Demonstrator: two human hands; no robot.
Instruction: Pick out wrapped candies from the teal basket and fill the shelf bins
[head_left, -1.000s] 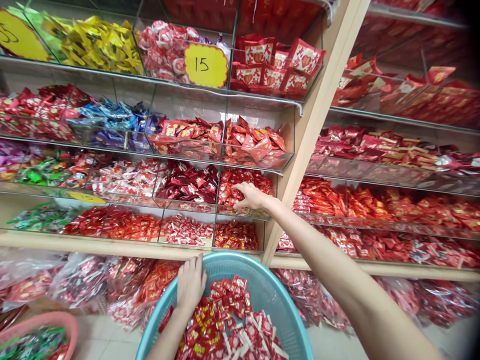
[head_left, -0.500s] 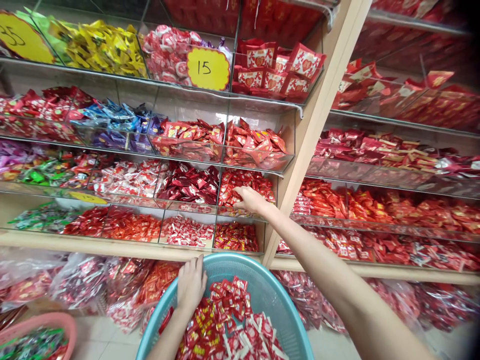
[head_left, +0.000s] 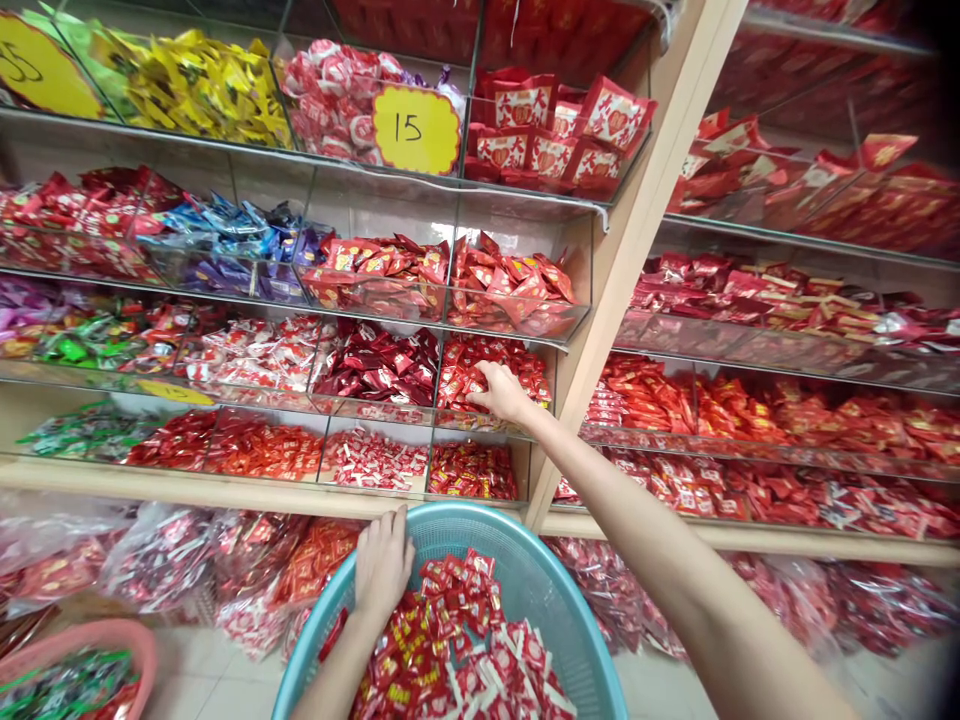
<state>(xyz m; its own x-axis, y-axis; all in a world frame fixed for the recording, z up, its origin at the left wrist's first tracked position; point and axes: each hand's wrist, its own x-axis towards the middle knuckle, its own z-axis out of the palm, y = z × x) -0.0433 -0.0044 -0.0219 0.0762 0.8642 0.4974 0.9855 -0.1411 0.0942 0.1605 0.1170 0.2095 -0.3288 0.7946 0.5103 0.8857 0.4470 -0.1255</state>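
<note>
My left hand [head_left: 384, 562] is wrapped over the back-left rim of a round blue plastic basket [head_left: 600, 640]. Inside the basket lie red-wrapped candies [head_left: 409, 650], some with yellow lettering, and red-and-white ones [head_left: 517, 665]. My right hand [head_left: 501, 393] reaches over the front of a clear shelf bin, at the small red candy packets [head_left: 469, 362] in it. Its thumb and forefinger show apart, with nothing visible between them; the other fingers are partly hidden.
Clear-fronted bins of wrapped candy fill the shelves, with dark red packets [head_left: 382, 365] just left of my right hand. A wooden upright [head_left: 600, 320] divides the shelving. Bagged candies [head_left: 161, 560] lie beneath, and a pink basket [head_left: 142, 650] stands at lower left.
My right hand has shifted very slightly to the right and up within the same bin, its thumb and forefinger showing more apart. The left hand stays on the basket rim.
</note>
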